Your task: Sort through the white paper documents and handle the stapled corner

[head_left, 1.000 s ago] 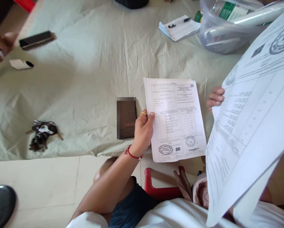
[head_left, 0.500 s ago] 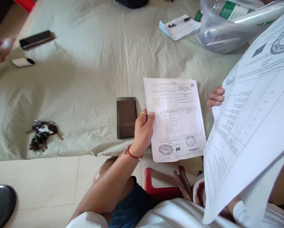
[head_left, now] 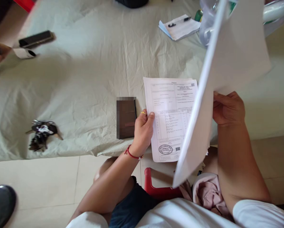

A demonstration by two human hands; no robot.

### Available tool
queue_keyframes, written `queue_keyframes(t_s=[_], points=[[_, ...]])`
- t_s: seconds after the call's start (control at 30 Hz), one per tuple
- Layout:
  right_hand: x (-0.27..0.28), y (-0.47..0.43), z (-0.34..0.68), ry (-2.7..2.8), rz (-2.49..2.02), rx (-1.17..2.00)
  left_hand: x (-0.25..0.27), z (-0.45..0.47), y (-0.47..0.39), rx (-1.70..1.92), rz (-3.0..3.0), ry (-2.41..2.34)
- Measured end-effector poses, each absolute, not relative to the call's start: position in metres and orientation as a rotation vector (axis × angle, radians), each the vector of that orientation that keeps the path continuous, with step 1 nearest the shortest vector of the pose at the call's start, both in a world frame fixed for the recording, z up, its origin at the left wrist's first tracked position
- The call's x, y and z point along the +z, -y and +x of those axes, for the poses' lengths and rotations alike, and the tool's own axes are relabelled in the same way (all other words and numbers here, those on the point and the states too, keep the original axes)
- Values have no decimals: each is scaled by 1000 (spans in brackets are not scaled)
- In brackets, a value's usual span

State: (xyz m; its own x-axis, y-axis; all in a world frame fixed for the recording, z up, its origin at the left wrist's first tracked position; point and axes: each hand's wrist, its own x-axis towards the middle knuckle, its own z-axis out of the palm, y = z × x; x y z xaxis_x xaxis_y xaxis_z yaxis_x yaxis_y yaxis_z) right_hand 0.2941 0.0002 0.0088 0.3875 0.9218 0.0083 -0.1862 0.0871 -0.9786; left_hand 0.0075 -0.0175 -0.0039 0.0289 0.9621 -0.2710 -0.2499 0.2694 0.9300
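My left hand [head_left: 144, 128] pinches the left edge of a printed document [head_left: 169, 117], thumb on top. Boxes of text and a dark oval stamp show on its face. My right hand [head_left: 229, 107] grips the edge of a second sheet of paper [head_left: 239, 53], which stands nearly on edge, its blank back toward the right. That sheet hides the right side of the document. Just left of my left hand lies a dark phone [head_left: 126, 117], partly blurred out. A red bracelet [head_left: 133, 153] circles my left wrist.
A bunch of keys [head_left: 44, 133] lies on the covered table [head_left: 89, 95]. Farther off are another phone [head_left: 36, 38], a white paper roll [head_left: 25, 53], a notepad with a pen [head_left: 182, 28] and a plastic tub [head_left: 205, 22]. A red stool [head_left: 156, 186] stands below.
My right hand has swung the upper sheet from the right over toward the left, so it now stands on edge across the document. My left hand has stayed in place.
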Motion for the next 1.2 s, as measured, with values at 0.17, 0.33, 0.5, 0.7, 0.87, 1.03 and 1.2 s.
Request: queue_keyframes(t_s=[0.17, 0.33, 0.5, 0.7, 0.87, 1.03, 1.2], points=[[-2, -5, 292, 715, -1281, 1037, -5, 7, 18, 1079, 844, -1191], [-19, -8, 294, 762, -1444, 958, -5, 8, 17, 1118, 863, -1168], [-25, -6, 297, 820, -1462, 943, -4, 8, 18, 1105, 861, -1206], [-20, -4, 296, 829, -1427, 955, -8, 5, 18, 1123, 842, -1245], [-16, -3, 296, 851, -1446, 962, -16, 5, 18, 1202, 782, -1246], [-16, -3, 295, 874, -1490, 960, -14, 6, 20, 1223, 705, -1248], [-20, -5, 295, 888, -1489, 952, -9, 6, 20, 1171, 747, -1218]])
